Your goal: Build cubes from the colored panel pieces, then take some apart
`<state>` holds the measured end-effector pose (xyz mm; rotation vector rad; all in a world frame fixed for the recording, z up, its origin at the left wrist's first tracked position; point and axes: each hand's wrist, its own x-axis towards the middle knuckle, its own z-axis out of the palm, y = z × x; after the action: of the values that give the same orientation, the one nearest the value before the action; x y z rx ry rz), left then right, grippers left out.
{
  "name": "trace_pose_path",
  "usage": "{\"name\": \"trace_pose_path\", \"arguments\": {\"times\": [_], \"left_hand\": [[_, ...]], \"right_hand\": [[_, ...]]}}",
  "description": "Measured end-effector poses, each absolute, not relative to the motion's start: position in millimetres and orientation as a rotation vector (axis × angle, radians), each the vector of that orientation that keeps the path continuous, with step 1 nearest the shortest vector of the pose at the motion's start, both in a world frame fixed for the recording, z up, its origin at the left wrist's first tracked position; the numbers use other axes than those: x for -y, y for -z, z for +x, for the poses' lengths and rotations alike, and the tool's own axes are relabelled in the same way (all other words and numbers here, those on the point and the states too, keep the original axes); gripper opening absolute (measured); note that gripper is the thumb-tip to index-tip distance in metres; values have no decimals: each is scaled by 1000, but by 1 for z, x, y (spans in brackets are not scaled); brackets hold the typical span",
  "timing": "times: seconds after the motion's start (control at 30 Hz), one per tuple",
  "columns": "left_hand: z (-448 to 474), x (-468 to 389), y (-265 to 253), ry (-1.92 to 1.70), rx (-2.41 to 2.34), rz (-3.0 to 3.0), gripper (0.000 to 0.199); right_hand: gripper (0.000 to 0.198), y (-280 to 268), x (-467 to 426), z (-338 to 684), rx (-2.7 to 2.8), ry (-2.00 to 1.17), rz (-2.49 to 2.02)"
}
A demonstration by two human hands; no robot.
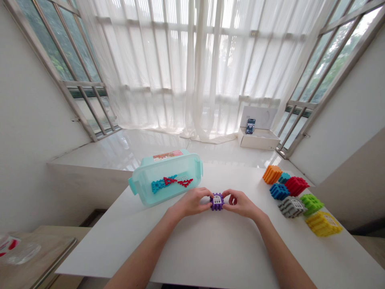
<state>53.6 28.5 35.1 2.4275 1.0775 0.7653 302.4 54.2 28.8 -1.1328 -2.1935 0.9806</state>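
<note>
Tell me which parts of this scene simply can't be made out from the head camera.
- Purple toothed plastic cube: its side faces are covered by the left hand and right hand.
- Blue and red pieces inside the clear teal storage box: blurred by its wall.
- Phone screen in the white cardboard box: too small.

- A room in a home, by the look of it: a bay window [192,60] with metal-framed panes on three sides, hung with sheer white curtains [195,68]
- A glossy white window ledge [126,144] runs beneath it, with an open white box [259,134] and a phone [250,126] propped inside
- A plain white table [210,249] bears colourful toy block cubes [296,198] and a pale teal plastic storage tub [165,178]
- Bare white walls [27,132], a low wooden surface [39,257] at the left
</note>
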Motion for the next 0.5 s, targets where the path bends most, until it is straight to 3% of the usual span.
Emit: {"name": "trace_pose_path", "arguments": {"times": [0.13, 0.33, 0.5], "left_hand": [[52, -28, -35, -765, -1109, 2410, 27], [54, -29, -26, -687, -1229, 2378, 56], [58, -31, -19, -705, -1237, 2408, 54]], "right_hand": [[31, -32, -54, 304, 2208, -1049, -1185], [50, -27, -59, 310, 2207, -1140, -1290], [52, -21, -53, 322, 2179, -1104, -1342]]}}
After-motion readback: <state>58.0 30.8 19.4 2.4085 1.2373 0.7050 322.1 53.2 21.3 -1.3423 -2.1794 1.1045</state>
